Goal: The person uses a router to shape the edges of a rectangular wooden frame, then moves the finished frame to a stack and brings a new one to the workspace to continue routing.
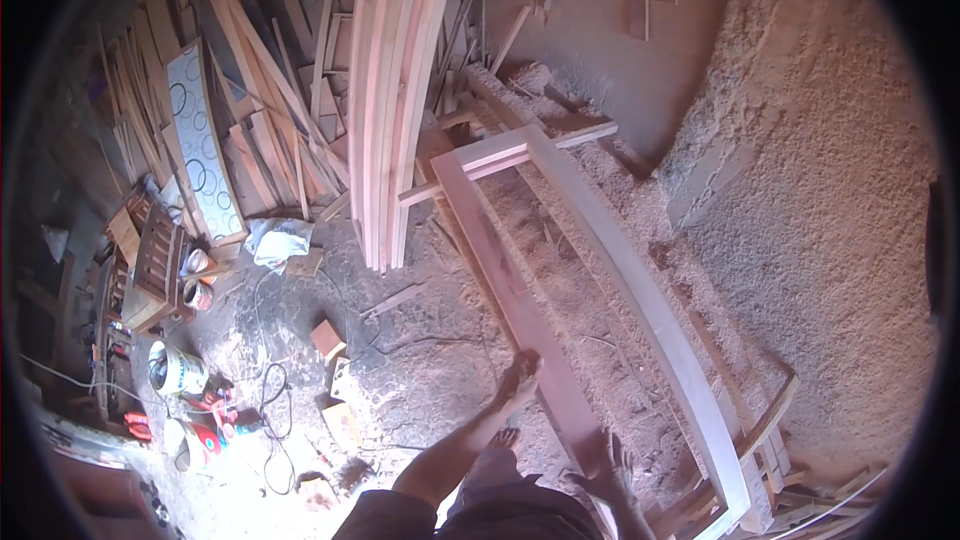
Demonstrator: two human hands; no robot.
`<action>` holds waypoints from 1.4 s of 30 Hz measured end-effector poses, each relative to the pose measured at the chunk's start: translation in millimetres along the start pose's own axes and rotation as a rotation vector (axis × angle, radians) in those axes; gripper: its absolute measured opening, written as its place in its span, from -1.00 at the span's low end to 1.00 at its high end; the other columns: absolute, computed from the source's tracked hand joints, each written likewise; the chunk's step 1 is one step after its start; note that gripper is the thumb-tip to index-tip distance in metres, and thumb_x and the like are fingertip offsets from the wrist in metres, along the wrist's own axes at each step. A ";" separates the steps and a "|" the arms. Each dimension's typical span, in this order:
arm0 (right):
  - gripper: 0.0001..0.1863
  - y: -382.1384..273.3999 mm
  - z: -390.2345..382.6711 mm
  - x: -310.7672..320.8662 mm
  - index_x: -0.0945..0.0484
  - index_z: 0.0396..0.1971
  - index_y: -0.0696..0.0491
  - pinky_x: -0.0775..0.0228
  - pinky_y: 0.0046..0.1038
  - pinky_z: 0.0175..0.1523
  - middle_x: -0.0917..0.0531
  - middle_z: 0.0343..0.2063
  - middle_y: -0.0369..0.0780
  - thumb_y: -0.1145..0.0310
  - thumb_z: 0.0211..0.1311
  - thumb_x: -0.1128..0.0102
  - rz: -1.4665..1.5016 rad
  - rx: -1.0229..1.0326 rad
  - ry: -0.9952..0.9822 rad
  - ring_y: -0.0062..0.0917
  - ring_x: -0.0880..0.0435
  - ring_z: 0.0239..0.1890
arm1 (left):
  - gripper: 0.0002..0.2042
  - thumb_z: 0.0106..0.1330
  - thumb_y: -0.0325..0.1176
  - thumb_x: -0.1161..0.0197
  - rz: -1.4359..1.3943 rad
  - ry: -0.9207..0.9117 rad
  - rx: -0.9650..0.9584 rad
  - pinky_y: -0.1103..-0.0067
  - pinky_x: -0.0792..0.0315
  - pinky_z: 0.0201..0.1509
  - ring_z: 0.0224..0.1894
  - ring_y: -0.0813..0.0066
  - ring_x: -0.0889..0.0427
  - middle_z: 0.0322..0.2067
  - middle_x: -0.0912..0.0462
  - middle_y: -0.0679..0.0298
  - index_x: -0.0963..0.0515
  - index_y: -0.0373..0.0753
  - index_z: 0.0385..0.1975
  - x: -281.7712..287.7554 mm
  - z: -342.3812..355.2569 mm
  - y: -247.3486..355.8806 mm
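A reddish-brown plank (500, 270) runs away from me, its far end lying by a crosswise wooden bar (492, 153). To its right a long pale timber (640, 285) lies roughly alongside; the wide lens bends it. My left hand (520, 376) is closed at the plank's left edge, its fingers curled around that edge. Nearer to my body, my right hand (604, 468) rests on the plank with its fingers stretched out. The near end of the plank is partly hidden by my right hand and arm.
A bundle of upright boards (395, 120) stands beyond the plank. Wood offcuts lean at the back left. On the floor at left are buckets (178, 370), a cable (275, 420), a white cloth (278, 243) and a wooden rack (160, 255). Sawdust (820, 270) is heaped at right.
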State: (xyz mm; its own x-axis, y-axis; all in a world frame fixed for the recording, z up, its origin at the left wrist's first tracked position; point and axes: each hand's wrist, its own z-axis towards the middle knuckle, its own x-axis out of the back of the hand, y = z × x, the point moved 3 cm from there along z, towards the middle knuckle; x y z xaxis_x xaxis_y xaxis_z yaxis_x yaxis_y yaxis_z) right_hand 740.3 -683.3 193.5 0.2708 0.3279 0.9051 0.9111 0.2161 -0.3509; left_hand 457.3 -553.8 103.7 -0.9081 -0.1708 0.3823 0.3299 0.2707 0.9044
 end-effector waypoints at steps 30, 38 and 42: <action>0.21 14.7 5.5 -45.9 0.01 0.57 0.06 -0.27 0.04 0.37 -0.35 0.39 0.08 -0.01 0.01 -0.53 -0.370 0.288 0.465 0.06 -0.37 0.37 | -0.73 0.30 -0.16 -0.25 0.411 0.247 0.445 0.16 -0.59 -0.03 -0.12 0.02 -0.75 -0.22 -0.77 0.02 -0.69 -0.23 -0.21 96.4 -483.9 -252.1; -0.25 -160.6 -98.6 -201.4 -0.35 0.37 0.17 -0.34 0.01 0.31 -0.45 0.23 0.07 0.21 0.25 -0.41 0.355 0.374 0.037 -0.02 -0.46 0.25 | -0.79 0.41 -0.21 -0.10 0.277 0.527 0.669 0.13 -0.53 0.01 -0.12 -0.04 -0.69 -0.25 -0.70 0.02 -0.64 -0.16 -0.27 177.9 -600.3 -412.3; -0.43 -287.8 -177.3 -340.2 -0.52 0.25 0.17 -0.55 -0.37 0.05 -0.68 -0.01 -0.15 0.30 0.29 -0.44 0.733 0.073 -0.598 -0.53 -0.64 -0.10 | -0.73 0.46 -0.13 -0.17 0.296 0.797 0.684 0.20 -0.55 -0.07 -0.18 -0.07 -0.70 -0.23 -0.73 0.03 -0.69 -0.17 -0.16 216.0 -692.9 -518.2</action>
State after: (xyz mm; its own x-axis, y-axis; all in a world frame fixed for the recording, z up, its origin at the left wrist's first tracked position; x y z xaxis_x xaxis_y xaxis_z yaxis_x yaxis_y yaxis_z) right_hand 441.1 -1020.1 29.3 0.5455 0.8168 0.1877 0.5503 -0.1802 -0.8153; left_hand 268.9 -1387.5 -151.1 -0.3073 -0.5099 0.8035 0.0705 0.8298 0.5536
